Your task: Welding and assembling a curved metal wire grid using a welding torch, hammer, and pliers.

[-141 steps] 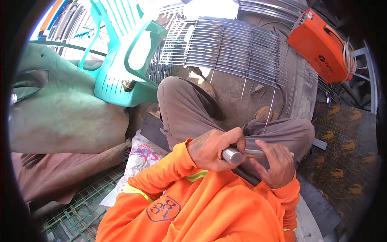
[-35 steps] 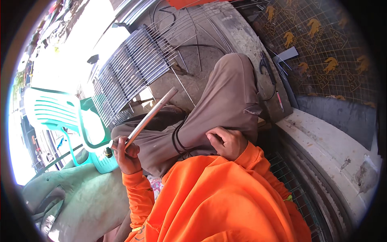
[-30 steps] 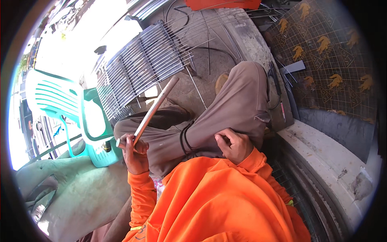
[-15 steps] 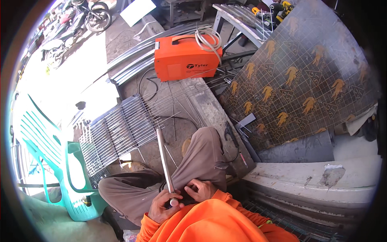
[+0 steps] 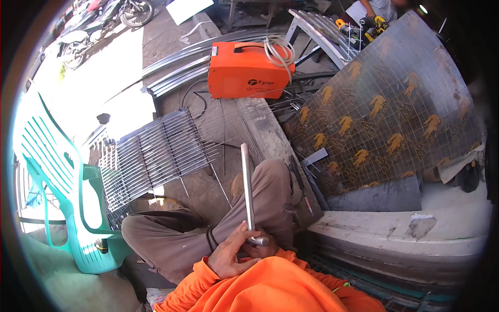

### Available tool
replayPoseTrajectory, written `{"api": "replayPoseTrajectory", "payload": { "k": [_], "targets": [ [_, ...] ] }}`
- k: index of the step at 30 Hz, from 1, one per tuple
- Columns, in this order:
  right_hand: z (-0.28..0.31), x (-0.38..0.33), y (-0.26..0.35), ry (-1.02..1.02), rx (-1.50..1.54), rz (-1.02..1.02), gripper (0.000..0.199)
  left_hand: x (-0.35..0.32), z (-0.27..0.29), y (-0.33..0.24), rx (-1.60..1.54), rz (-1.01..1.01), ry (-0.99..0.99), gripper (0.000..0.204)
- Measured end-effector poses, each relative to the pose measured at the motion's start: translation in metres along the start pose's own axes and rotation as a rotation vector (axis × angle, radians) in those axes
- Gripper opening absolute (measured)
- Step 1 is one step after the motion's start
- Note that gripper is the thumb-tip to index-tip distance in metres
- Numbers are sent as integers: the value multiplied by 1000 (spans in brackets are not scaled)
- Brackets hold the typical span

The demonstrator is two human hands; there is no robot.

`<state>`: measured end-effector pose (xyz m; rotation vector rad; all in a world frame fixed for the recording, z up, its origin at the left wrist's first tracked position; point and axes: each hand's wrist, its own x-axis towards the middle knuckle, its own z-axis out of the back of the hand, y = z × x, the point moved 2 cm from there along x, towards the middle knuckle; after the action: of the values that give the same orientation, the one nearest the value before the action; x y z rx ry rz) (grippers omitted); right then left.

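Note:
An all-metal hammer (image 5: 247,187) stands upright before my lap. Its long silver shaft points away from me, and its short round head is at the near end. My left hand (image 5: 231,254) is closed about the head end, fingers against the shaft and head. My right hand (image 5: 264,250) lies just behind and below the head, its fingers mostly hidden by the hammer and the left hand. Beyond my crossed legs, a grille of parallel metal rods (image 5: 171,148) lies on the ground, several rod ends sticking out toward me.
An orange welding machine (image 5: 249,70) with a coiled pale cable sits ahead. A teal plastic chair (image 5: 78,208) stands at left. A printed dark board (image 5: 384,109) under wire mesh leans at right, beside a white ledge (image 5: 395,229). Another person (image 5: 382,10) is at the far right; motorcycles (image 5: 136,13) stand far left.
The hammer has swung rightward and its head has turned sideways. My left hand has moved right and up to meet the right hand. A person has come into view at far right.

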<state>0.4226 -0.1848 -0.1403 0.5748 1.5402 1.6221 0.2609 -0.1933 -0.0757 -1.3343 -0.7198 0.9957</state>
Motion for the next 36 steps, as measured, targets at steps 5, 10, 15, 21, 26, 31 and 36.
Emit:
{"api": "replayPoseTrajectory", "payload": {
  "k": [5,10,15,21,26,31,36],
  "targets": [
    [-12,2,31,-138,202,-17,26,-18,16,-4,-148,-89,-43,67],
    [0,-8,43,-230,112,-50,19,-34,65,-4,-58,56,120,48],
    [20,-8,25,-392,305,-188,9,-109,190,36,208,289,-817,30],
    [36,1,39,-497,-83,-336,23,-162,330,139,-156,344,-1410,37],
    [36,-5,38,-453,-623,-25,29,-193,458,299,-111,514,-1441,44],
    [45,-12,36,-448,-778,75,44,-152,443,328,-115,494,-1408,43],
    [35,-4,59,-515,-191,-309,25,-169,462,333,-204,516,-1400,42]
  ]
}}
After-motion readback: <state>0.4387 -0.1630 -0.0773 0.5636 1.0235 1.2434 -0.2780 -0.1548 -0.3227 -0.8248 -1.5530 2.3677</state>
